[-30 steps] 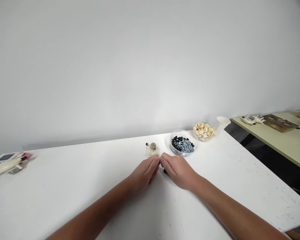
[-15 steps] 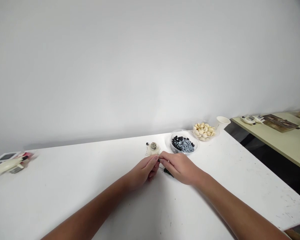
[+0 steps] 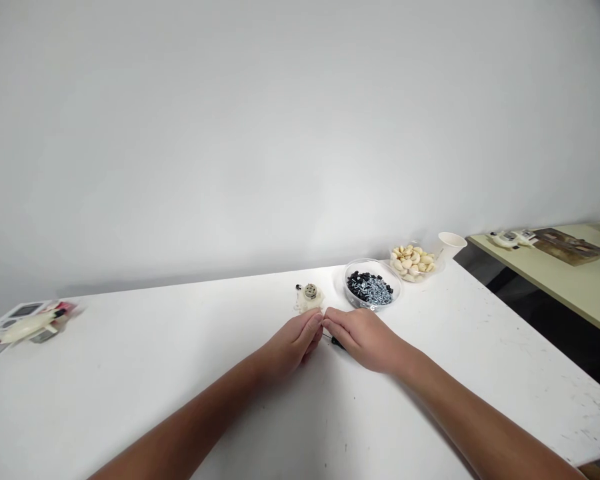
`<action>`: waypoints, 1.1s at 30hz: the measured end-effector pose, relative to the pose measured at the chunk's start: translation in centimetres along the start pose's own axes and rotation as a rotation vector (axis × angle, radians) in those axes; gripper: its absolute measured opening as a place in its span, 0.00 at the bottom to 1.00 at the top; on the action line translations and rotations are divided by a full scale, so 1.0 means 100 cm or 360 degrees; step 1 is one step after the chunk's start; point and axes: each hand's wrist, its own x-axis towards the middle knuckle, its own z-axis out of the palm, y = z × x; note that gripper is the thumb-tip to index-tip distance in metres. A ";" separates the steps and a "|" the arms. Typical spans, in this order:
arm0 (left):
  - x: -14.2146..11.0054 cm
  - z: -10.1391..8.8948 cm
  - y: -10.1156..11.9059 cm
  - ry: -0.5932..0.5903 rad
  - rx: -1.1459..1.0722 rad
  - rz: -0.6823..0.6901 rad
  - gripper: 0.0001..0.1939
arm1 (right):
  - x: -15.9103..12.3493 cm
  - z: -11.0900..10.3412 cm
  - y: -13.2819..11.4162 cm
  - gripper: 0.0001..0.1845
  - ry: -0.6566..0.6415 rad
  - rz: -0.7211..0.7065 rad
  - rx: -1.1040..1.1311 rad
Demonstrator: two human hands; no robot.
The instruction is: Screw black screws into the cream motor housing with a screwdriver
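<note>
At lower centre: left hand (image 3: 291, 343) and right hand (image 3: 363, 337), fingers closed, anything held hidden; 1 cream part with round grey insert (image 3: 310, 296), just above; 1 dark-handled, thin-shafted tool (image 3: 336, 343), partly behind right hand.

cream part (image 3: 311, 300), white table (image 3: 155, 360)

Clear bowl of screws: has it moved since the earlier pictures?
No. Against the white table, the clear bowl of screws sits where it did; the scene shifted right in view.
</note>
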 end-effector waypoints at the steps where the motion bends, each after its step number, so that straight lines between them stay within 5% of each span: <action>1: 0.000 0.000 0.001 -0.0008 0.0003 0.0003 0.25 | 0.000 0.000 0.000 0.20 -0.0002 0.0006 0.0018; 8: 0.002 -0.001 -0.002 -0.0033 -0.0069 -0.0011 0.26 | 0.002 -0.001 0.000 0.24 0.0017 0.0041 0.0096; 21: 0.003 -0.001 -0.003 -0.0050 -0.0141 -0.0016 0.25 | 0.000 -0.010 -0.004 0.13 -0.0024 -0.0068 0.0119; 33: -0.001 0.000 0.006 -0.0048 0.0003 0.0019 0.26 | 0.002 0.000 0.002 0.21 -0.0019 0.0023 0.0159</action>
